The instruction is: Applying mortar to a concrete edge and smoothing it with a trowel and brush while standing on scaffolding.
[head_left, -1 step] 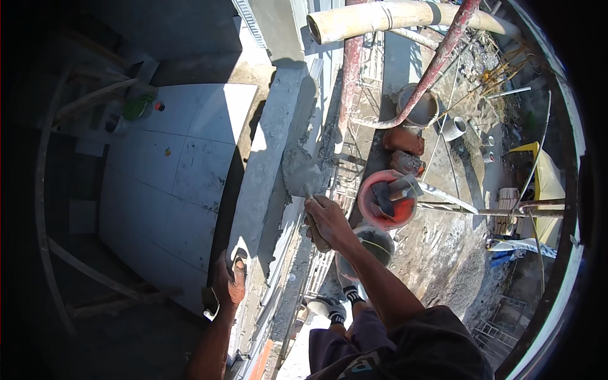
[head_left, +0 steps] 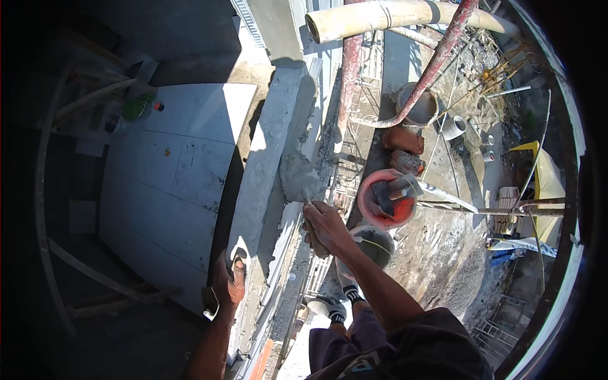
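Note:
My right hand is closed round the handle of a trowel, whose grey, mortar-smeared blade lies against the sill's mortar strip. Whether the blade touches the strip or hovers just over it is hard to tell. The concrete sill runs lengthwise in front of me, with wet-looking grey mortar along its right side. On the sill's near left edge my left hand is curled, thumb upward. A pale, shiny edge shows below that hand, but what its fingers hold is hidden.
Right of the sill stand a red bucket with tools inside, a dark bucket and bricks. Red scaffold poles and a thick bamboo pole cross above. Pale floor tiles lie on the left, beyond the sill.
My right hand and the trowel have shifted slightly left and toward me along the mortar strip. My left hand stays in place.

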